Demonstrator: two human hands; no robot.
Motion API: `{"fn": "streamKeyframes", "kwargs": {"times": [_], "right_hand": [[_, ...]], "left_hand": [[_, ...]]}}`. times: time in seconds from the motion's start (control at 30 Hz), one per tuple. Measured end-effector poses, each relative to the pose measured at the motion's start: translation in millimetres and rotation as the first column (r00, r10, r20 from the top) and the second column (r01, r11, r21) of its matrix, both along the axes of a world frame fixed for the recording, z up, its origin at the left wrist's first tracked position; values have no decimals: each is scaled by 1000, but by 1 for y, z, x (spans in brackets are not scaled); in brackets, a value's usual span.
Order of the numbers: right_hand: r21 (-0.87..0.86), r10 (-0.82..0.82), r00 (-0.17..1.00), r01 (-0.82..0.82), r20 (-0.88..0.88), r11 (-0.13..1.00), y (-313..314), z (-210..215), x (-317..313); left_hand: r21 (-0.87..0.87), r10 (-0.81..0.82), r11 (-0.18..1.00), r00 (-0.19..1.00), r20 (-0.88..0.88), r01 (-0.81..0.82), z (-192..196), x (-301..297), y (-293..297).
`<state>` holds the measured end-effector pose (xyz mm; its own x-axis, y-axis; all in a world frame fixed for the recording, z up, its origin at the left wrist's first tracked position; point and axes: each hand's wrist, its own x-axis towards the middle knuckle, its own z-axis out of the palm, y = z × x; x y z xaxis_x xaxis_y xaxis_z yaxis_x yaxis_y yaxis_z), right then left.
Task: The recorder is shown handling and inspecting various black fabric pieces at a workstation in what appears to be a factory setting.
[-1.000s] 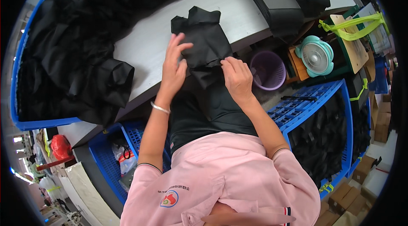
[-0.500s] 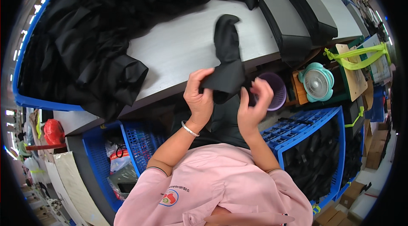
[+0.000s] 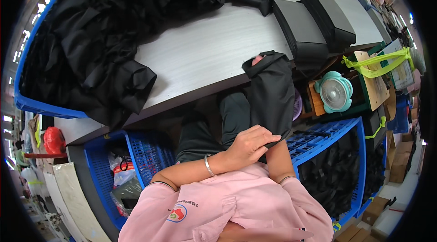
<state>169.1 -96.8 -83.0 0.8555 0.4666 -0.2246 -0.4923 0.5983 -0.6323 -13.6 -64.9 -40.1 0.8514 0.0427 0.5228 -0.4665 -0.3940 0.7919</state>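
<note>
A black fabric tube (image 3: 273,94) is drawn over my right forearm and most of my right hand (image 3: 257,60). Only a little of that hand shows at the tube's far opening, beside the table edge; the rest is hidden in the cloth. With its fingers closed, my left hand (image 3: 251,144) pinches the tube's near edge against my right forearm. To the left, a large heap of loose black fabric pieces (image 3: 91,46) spills over the table. Flat stacks of black pieces (image 3: 302,26) lie at the far right of the table.
Below the pale table (image 3: 195,51) stand a blue crate (image 3: 150,155) on the left and a blue crate (image 3: 362,169) of black pieces on the right. A teal fan (image 3: 336,91) sits on a wooden stool, near a partly hidden purple basket (image 3: 297,105).
My right hand has gone into the black fabric tube and reached forward through it. My left hand has pulled the near edge back along my right forearm, straightening the cloth.
</note>
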Motion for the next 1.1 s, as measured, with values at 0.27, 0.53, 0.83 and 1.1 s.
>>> {"fn": "streamKeyframes", "kwargs": {"times": [0.27,0.53,0.83,1.1], "right_hand": [[13,45,993,-47,112,999,11,24,4],[-96,125,973,-108,193,989,16,-22,-28],[-598,463,413,303,784,742,-4,49,-32],[-35,-105,909,130,403,991,14,33,-4]], "left_hand": [[-19,218,976,973,71,-217,21,16,33],[-201,428,865,884,-187,-461,-5,69,100],[-97,636,768,771,2,-633,2,46,66],[9,265,964,963,42,-266,-18,19,38]]}}
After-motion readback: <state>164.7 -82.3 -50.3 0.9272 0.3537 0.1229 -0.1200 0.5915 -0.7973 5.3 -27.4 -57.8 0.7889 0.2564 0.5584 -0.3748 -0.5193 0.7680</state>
